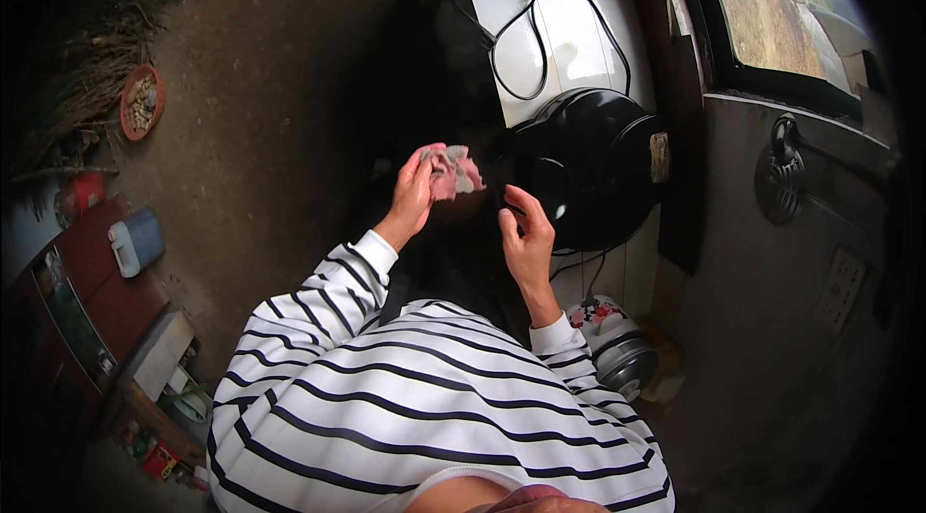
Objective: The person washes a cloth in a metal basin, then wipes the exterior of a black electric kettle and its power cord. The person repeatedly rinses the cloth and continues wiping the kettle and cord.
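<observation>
My left hand point(414, 191) grips a crumpled pink and grey cloth point(457, 173) in front of me. The cloth's free end sticks out to the right, towards my right hand point(528, 234). Nothing shows between the fingers of that hand, which are bent and apart. It is held by the near left side of a glossy black round electric appliance point(600, 173), and whether it touches it I cannot tell. The appliance sits on a white tiled counter point(521, 21); its lower left part is lost in dark shadow.
A black power cord point(534, 14) loops over the counter's far part. A rice cooker point(615, 347) stands near my right elbow. A ladle-like strainer point(781, 177) hangs on the right wall. On the floor at left are an orange bowl point(125, 104), brushwood point(87, 79) and a plastic jug point(137, 242).
</observation>
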A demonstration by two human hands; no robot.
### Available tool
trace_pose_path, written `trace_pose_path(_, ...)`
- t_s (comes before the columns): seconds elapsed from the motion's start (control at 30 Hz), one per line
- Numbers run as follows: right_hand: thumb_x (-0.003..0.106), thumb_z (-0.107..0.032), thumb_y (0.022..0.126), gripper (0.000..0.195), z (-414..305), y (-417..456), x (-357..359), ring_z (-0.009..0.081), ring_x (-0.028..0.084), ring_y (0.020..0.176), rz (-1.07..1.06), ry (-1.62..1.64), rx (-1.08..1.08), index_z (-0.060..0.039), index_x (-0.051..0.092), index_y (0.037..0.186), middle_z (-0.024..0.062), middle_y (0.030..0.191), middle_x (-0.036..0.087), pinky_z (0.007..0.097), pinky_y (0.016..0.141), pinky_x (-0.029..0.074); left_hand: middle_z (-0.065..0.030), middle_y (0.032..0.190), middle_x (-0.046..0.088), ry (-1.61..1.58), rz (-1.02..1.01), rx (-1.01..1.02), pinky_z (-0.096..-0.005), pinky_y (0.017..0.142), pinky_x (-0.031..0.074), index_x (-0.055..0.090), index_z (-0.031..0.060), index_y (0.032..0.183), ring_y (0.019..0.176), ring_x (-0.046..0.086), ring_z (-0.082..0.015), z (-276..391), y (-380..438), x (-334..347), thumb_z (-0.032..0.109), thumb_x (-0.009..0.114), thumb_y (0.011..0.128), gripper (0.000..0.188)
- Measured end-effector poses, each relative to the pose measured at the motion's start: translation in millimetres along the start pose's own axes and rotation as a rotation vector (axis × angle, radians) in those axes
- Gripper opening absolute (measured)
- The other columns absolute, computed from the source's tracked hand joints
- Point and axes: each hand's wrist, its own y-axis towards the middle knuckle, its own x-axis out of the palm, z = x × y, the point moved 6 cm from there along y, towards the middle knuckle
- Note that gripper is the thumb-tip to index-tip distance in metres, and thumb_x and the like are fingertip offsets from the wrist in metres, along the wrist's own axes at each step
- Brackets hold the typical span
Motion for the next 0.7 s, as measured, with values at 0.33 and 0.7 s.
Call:
trace_pose_path(0.33,0.052,-0.004,0.098,0.04,64.1,-13.4,19.4,0.0446,0.067,0.094,-0.107,-0.459,0.027,0.0085,0.051,0.136,0.0311,0.106,0.066,0.046,0.081,0.054,-0.0061,0.112,0.061,0.173,0.169,0.298,-0.0241,0.1,0.044,0.042,-0.001,0.149,0.103,0.057,-0.0121,-75.3,9.0,57.5,0.021,0.043,0.11,0.044)
trace_pose_path(0.7,0.053,-0.007,0.099,0.037,68.0,-7.0,7.5,0.0391,0.069,0.102,-0.111,-0.249,0.111,0.0049,0.057,0.133,0.0276,0.111,0.068,0.0381,0.088,0.053,0.0039,0.083,0.051,0.138,0.131,0.055,-0.0219,0.065,0.04,0.046,0.0077,0.147,0.072,0.044,-0.0049,-114.3,-26.1,43.5,0.018,0.041,0.109,0.04)
